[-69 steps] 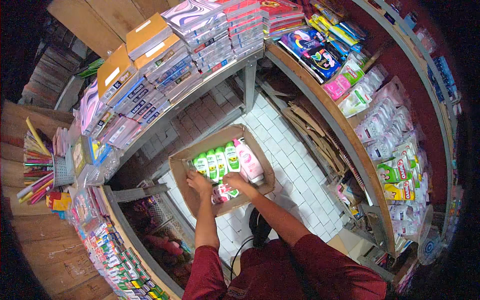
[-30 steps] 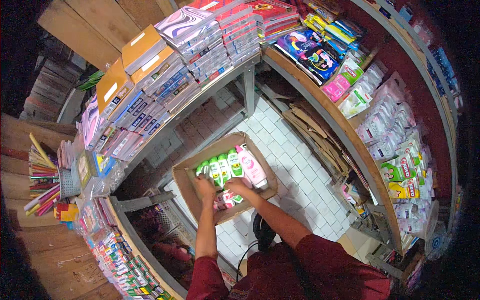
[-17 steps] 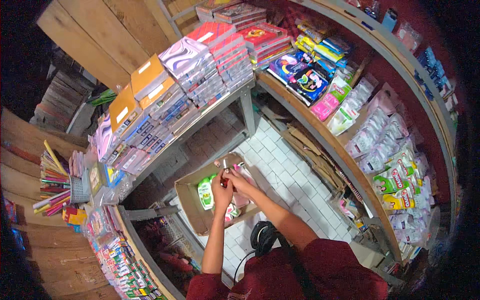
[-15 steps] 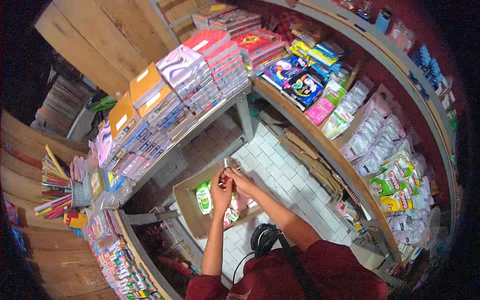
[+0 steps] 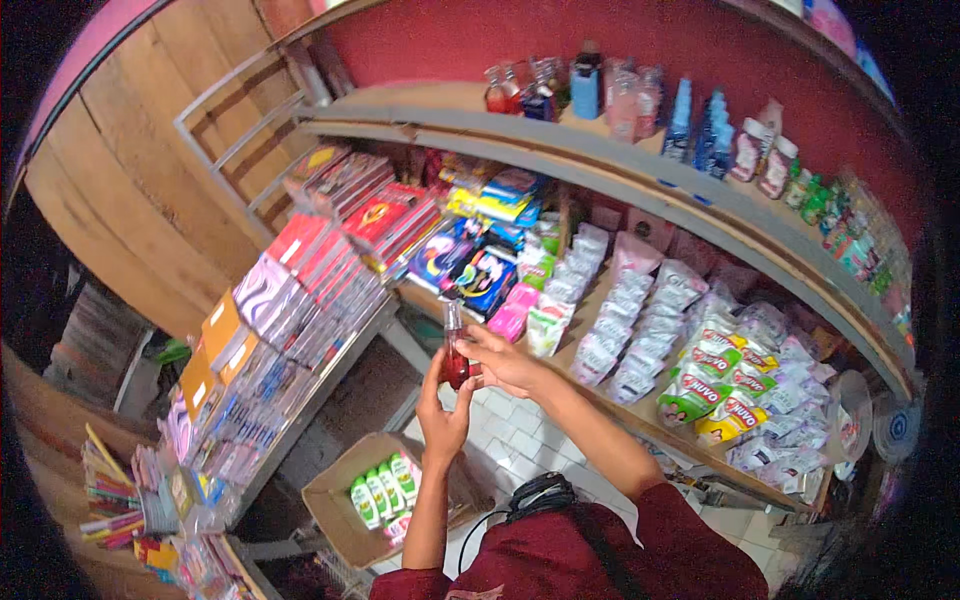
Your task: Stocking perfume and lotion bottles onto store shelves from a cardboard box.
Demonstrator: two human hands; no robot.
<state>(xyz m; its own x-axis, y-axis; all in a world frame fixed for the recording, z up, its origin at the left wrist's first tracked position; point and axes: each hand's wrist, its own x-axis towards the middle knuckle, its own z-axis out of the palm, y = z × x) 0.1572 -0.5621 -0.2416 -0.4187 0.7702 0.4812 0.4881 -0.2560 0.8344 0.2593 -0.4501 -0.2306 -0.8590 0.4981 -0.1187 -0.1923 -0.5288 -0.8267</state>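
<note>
A small red bottle (image 5: 459,368) with a clear cap stands nearly upright between my hands. My left hand (image 5: 442,418) has its fingers and thumb round the lower part. From the other side, my right hand (image 5: 508,366) pinches the bottle below its cap. Down past my left forearm is an open cardboard box (image 5: 328,500), holding several green-and-white bottles (image 5: 385,492) and some pink packs.
Along the upper shelf (image 5: 430,118) stand red bottles (image 5: 497,92), blue bottles and other toiletries. The lower shelf carries rows of pouches (image 5: 692,392) and packs. Stacked notebooks (image 5: 285,335) fill a table at left, near a holder of pens (image 5: 105,475).
My view has tipped up towards the shelves, bringing the upper shelf into sight. Both hands have lifted the bottle away from the box, and more of its red body shows.
</note>
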